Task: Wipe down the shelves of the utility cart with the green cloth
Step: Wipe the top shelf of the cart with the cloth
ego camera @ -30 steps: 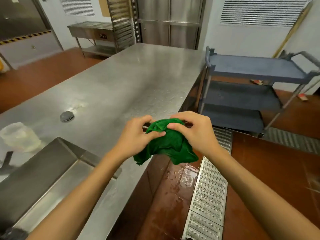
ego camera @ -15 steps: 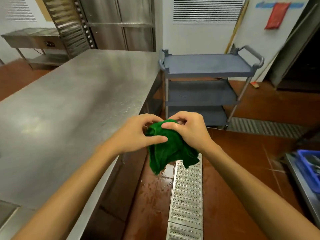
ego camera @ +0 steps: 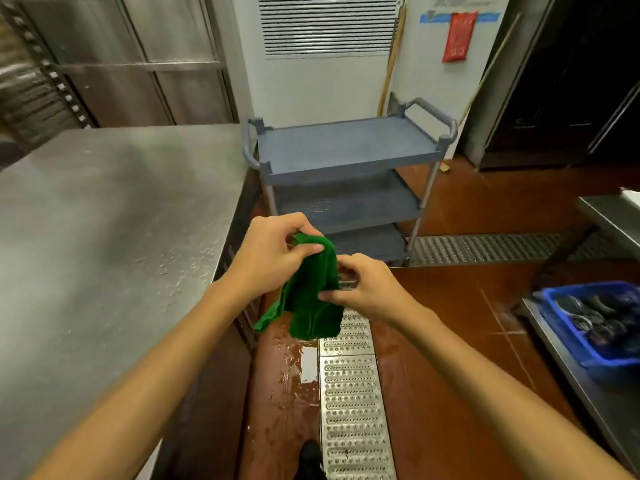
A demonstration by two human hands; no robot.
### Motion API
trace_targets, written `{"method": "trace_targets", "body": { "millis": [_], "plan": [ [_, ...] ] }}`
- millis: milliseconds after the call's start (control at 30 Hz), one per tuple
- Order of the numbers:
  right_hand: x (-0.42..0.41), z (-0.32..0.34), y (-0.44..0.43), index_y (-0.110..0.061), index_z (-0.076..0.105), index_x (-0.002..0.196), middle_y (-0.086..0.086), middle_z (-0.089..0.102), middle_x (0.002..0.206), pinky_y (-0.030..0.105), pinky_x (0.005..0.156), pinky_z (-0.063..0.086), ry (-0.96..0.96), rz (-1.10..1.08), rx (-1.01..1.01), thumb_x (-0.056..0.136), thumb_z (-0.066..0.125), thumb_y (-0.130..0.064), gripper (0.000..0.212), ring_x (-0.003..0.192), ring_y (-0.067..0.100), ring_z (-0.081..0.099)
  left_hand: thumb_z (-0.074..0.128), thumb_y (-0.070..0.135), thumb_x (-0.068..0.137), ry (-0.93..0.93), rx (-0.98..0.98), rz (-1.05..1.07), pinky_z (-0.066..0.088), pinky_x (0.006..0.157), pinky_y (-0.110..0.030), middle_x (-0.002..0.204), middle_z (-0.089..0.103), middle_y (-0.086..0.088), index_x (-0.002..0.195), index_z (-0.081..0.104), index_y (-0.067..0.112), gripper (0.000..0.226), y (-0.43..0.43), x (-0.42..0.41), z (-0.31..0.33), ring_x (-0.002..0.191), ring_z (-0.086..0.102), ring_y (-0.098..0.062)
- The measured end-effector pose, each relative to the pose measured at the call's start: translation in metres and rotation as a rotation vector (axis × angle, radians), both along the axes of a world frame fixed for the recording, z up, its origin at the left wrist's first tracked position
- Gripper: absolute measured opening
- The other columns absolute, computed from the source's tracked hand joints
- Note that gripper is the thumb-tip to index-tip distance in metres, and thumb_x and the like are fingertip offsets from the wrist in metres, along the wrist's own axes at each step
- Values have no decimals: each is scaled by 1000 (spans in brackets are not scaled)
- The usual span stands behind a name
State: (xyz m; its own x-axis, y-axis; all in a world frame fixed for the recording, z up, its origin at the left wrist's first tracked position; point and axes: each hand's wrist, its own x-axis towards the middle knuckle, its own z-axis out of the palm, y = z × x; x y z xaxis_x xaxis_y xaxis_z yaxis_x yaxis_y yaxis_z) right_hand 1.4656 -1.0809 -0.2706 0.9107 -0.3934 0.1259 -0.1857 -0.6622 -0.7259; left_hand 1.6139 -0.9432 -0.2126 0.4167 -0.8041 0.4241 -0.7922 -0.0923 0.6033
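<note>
A green cloth [ego camera: 311, 299] hangs in front of me, held by both hands. My left hand [ego camera: 273, 254] pinches its top edge, and my right hand [ego camera: 363, 289] grips its right side lower down. The grey utility cart [ego camera: 346, 147] with three shelves stands straight ahead against the white wall, beyond my hands and apart from them. Its top shelf is bare; my hands hide part of the lower shelves.
A long steel counter [ego camera: 104, 230] runs along my left. A metal floor drain grate [ego camera: 349, 393] lies underfoot on the wet red floor. At the right, a blue crate [ego camera: 602, 323] of dark items sits on a steel table.
The view has swung right, bringing the cart to the centre. The bunched cloth now hangs longer, with my right hand dropped lower on its side.
</note>
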Motion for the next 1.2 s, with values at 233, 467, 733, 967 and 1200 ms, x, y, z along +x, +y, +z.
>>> {"method": "trace_targets", "body": {
  "millis": [233,467,733,967,1200],
  "plan": [
    [78,9,-92,-29,60,127,-13,62,100,3,55,45,144,-76,54,71,72,-5,62,84,-3,58,83,15,79,-13,-35,-134,58,80,-27,104,73,9,88,75,18,12,-75,101,4,97,68,-2],
    [127,7,-173,-30,67,119,-8,68,102,19,70,51,256,-123,-77,73,75,-20,48,88,8,63,79,17,84,120,5,-226,61,76,-36,92,74,8,91,72,21,11,-153,157,1,86,71,-10],
    [175,-29,-274,-26,46,143,-3,51,119,35,90,49,452,-79,-84,77,78,-31,73,107,19,55,68,9,93,358,-42,-280,61,84,-43,106,77,1,94,59,8,8,-244,209,10,102,73,-18],
    [221,-29,-379,-6,59,73,12,57,67,32,55,33,406,-61,6,86,56,-20,20,57,13,44,68,11,86,444,24,-242,58,90,-50,107,76,-10,90,59,4,12,-297,257,31,102,71,-31],
    [273,3,-435,-3,44,68,16,46,65,37,59,28,10,-212,209,83,37,-31,32,63,17,40,79,20,74,489,169,-119,50,79,-56,94,67,-23,82,61,7,23,-321,302,10,86,60,-49]
  ]
}}
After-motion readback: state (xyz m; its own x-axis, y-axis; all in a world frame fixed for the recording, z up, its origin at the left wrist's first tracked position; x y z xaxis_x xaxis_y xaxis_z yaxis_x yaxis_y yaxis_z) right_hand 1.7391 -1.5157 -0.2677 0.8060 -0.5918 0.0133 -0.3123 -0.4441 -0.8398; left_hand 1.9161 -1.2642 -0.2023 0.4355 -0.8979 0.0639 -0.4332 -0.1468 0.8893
